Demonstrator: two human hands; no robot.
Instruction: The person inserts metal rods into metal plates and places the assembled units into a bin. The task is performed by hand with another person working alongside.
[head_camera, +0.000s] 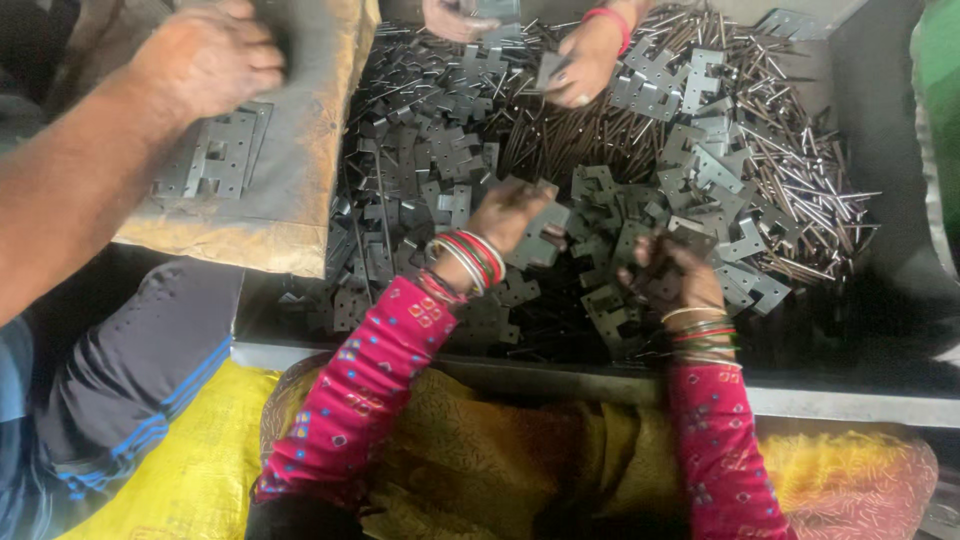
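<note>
Both my hands reach into a heap of grey metal hinge plates (440, 150) mixed with thin metal pins (800, 170). My left hand (512, 215), in a pink sleeve with bangles, grips one hinge plate (537, 245) lifted just above the heap. My right hand (670, 270) rests fingers-down among the plates at the heap's near right, curled around a dark plate. The heap lies in a shallow grey metal tray (600, 385).
A co-worker's two hands (590, 55) pick at plates at the tray's far side. At left, another person's hand (210, 55) rests on a brown board (300, 190) bearing a stack of hinge plates (215, 155). Yellow cloth (200, 450) covers my lap.
</note>
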